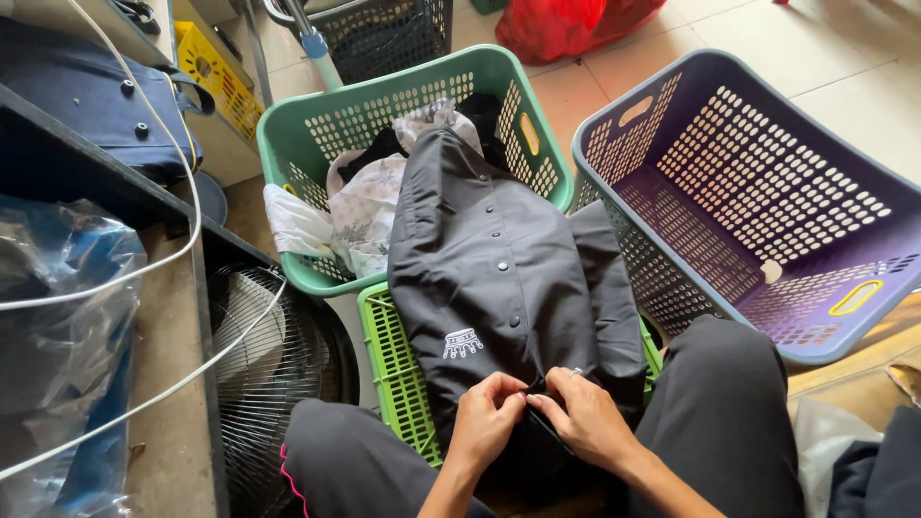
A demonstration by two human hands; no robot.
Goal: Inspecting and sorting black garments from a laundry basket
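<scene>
**Head view: both hands pinch the near hem of a black jacket, garment runs away toward 12 o'clock**

Head view, looking down at a lap. Black snap-button jacket (494, 278) lies stretched out, long axis from 6 to about 11 o'clock: near hem at the hands, far end draped over the rim of the green laundry basket (288, 129). Middle of it rests on a lime-green crate (389, 360) between the knees.

Grip:
- Left hand (487, 417) fingertips pressed together on the jacket's near front edge, just below the white crown-like emblem (462, 342).
- Right hand (587, 414) pinches the same edge from the 3 o'clock side; ring visible on one finger.
- Fingertips of both hands meet at the centre placket, touching or nearly so. Whether a snap sits between them I can't tell, it's hidden.

Key relation: whole garment lies at 12 o'clock from the grip, snap row running straight away from the hands along the long axis. Both hands equally near; next visible snap is a little up the placket at 12.

Around:
- Empty purple laundry basket (767, 192) at 2 o'clock, just beside the jacket's right sleeve.
- Green basket also holds a pale printed cloth (369, 206), at 11.
- Floor fan (273, 369) at 9, white cables over it.
- Red plastic bag (561, 24) at 12, far.
</scene>
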